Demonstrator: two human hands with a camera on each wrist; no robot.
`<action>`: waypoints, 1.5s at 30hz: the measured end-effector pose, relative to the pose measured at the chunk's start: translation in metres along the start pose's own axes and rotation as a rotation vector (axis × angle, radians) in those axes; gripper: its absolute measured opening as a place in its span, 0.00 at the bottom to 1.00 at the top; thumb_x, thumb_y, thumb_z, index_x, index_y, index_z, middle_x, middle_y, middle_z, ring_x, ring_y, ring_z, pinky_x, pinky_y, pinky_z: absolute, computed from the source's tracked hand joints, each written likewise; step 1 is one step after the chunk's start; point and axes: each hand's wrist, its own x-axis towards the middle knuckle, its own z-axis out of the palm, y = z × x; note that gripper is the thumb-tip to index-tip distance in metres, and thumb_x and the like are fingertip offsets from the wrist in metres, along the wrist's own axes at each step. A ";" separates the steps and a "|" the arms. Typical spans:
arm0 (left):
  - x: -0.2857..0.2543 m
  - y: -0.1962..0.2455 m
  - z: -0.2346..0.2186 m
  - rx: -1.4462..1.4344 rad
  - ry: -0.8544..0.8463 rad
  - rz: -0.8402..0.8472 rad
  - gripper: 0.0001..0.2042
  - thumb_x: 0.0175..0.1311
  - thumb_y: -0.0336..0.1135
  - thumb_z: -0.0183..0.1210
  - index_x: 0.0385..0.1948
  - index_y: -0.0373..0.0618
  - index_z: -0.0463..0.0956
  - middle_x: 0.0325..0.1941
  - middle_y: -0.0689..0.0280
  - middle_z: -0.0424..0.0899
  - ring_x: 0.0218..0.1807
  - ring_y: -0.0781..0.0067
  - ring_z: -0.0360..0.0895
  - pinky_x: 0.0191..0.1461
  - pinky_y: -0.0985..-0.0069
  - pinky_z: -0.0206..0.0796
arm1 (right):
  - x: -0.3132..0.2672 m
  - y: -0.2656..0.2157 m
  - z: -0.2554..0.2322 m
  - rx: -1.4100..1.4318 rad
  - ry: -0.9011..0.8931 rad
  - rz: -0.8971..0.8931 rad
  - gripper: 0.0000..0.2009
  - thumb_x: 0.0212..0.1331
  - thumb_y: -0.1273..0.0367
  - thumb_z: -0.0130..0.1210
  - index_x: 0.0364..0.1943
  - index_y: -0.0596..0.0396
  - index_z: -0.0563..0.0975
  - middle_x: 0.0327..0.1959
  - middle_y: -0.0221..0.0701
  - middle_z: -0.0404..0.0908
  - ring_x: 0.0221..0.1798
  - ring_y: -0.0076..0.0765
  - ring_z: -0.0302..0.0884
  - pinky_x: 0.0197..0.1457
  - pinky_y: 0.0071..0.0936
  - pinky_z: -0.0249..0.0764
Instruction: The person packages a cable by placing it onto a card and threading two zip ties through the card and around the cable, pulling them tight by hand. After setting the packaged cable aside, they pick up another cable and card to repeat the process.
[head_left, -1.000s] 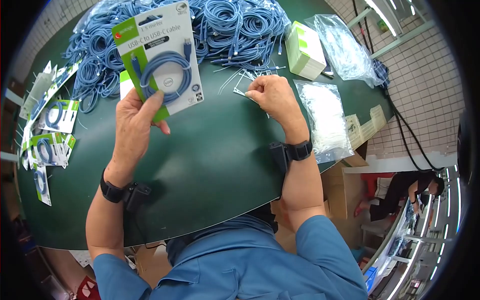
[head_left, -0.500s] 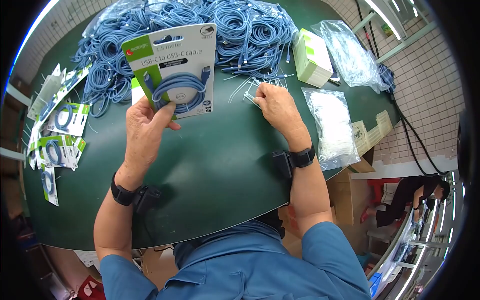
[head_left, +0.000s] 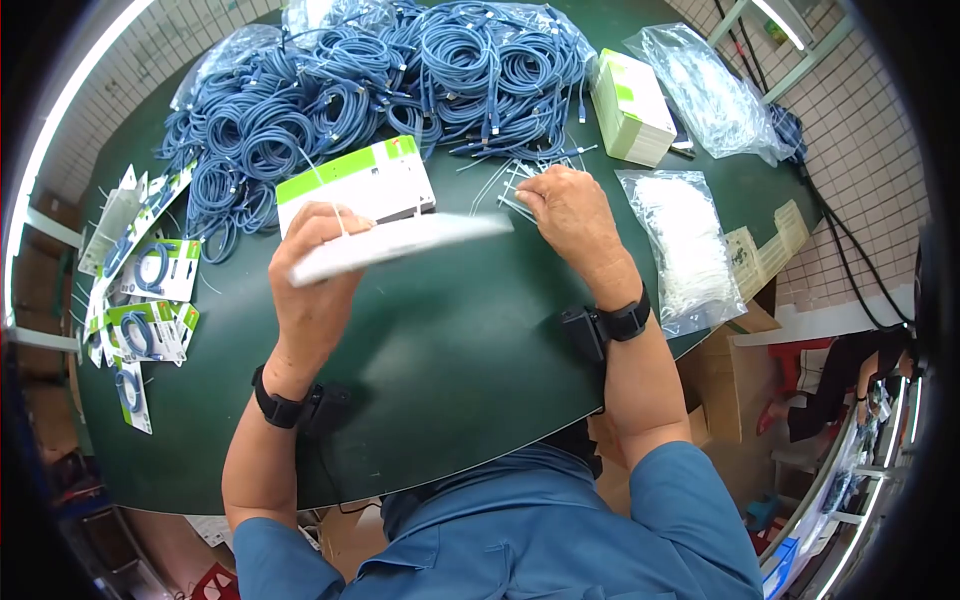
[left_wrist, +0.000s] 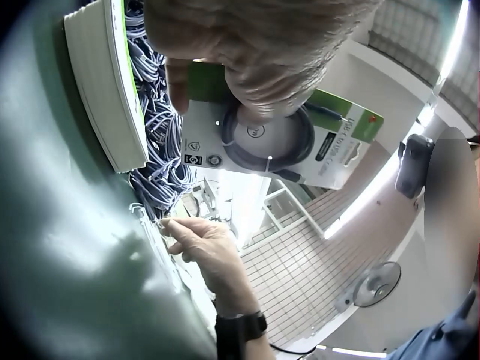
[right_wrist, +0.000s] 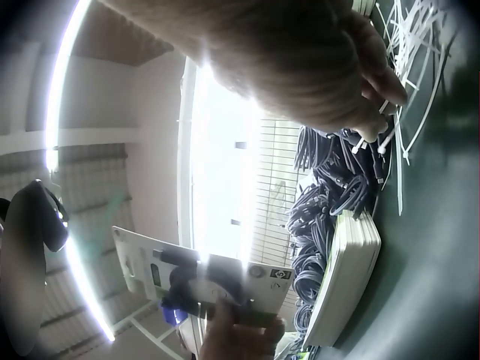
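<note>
My left hand [head_left: 312,295] grips a retail card [head_left: 425,238] with green and white print, tilted so that the head view catches it nearly edge-on. Its face shows in the left wrist view, where a coiled blue USB-C cable [left_wrist: 303,142] is fixed to it under my thumb. White tie ends poke out of the card's back. Over a loose pile of white cable ties [right_wrist: 412,52], my right hand [head_left: 580,222] pinches a tie between thumb and fingertips. A stack of cards [head_left: 350,178] stands just behind the held card.
Coiled blue cables [head_left: 460,60] heap along the table's back. Finished cable cards [head_left: 150,335] lie at the left. At the right are a second card stack [head_left: 632,110], a bag of white ties [head_left: 680,245] and a clear plastic bag [head_left: 705,90]. Another person [head_left: 850,380] works farther off.
My left hand has tipped the card from facing the head camera to nearly edge-on and lowered it, uncovering the stack behind. The right hand stays at the ties.
</note>
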 end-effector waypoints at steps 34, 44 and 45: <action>0.016 0.052 -0.015 0.741 -0.085 0.556 0.17 0.40 0.21 0.69 0.36 0.46 0.80 0.56 0.56 0.75 0.63 0.46 0.75 0.64 0.55 0.69 | -0.022 -0.067 -0.058 1.197 0.081 -0.259 0.05 0.63 0.73 0.66 0.33 0.60 0.83 0.45 0.38 0.85 0.48 0.35 0.79 0.53 0.37 0.75; 0.008 0.048 -0.005 0.760 -0.065 0.682 0.23 0.43 0.19 0.69 0.46 0.45 0.81 0.58 0.56 0.75 0.61 0.47 0.76 0.64 0.56 0.71 | -0.026 -0.110 -0.039 0.310 0.030 -0.596 0.08 0.53 0.73 0.72 0.34 0.60 0.84 0.54 0.37 0.86 0.47 0.42 0.82 0.50 0.37 0.77; 0.008 0.046 -0.004 0.732 -0.014 0.713 0.25 0.44 0.19 0.70 0.50 0.45 0.81 0.58 0.56 0.75 0.61 0.48 0.76 0.63 0.57 0.71 | -0.025 -0.106 -0.033 0.332 0.065 -0.580 0.07 0.54 0.73 0.72 0.34 0.59 0.84 0.53 0.36 0.87 0.45 0.40 0.83 0.49 0.36 0.78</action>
